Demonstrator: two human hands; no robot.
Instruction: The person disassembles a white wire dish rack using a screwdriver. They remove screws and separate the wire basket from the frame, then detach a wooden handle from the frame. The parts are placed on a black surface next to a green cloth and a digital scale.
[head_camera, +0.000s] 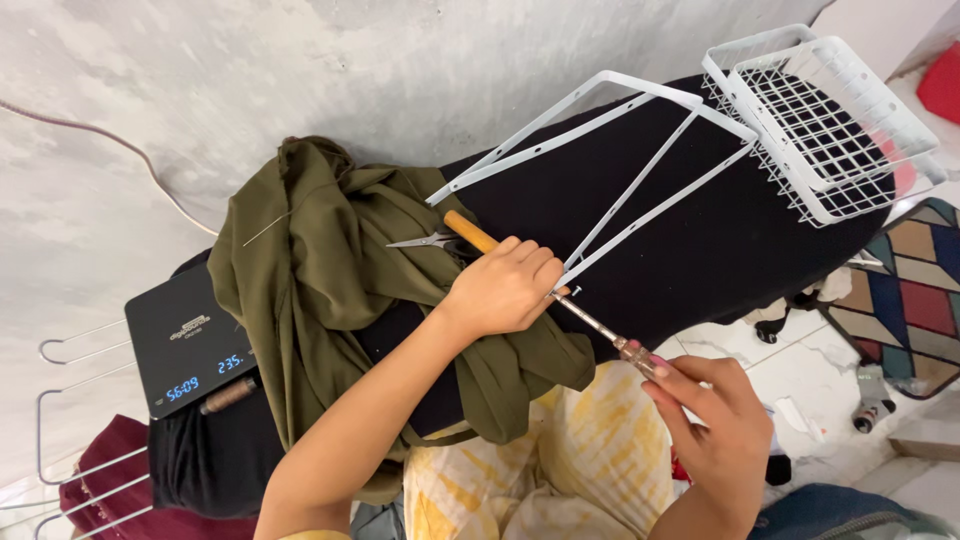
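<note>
Left hand (505, 290) fingers grip a wooden-handled tool (470, 233); right hand (715, 420) fingers pinch its metal tip (632, 350) above olive cloth (320, 270).

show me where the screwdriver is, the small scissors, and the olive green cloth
screwdriver (470, 231), head view, on its orange handle end past the left hand.
small scissors (420, 241), head view, on the blades.
olive green cloth (310, 270), head view, on its bunched middle.

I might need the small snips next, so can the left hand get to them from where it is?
Probably yes. The snips lie uncovered on the olive cloth, just beyond the left hand. But that hand is wrapped around the wooden-handled tool, so its fingers would have to let go first.
</note>
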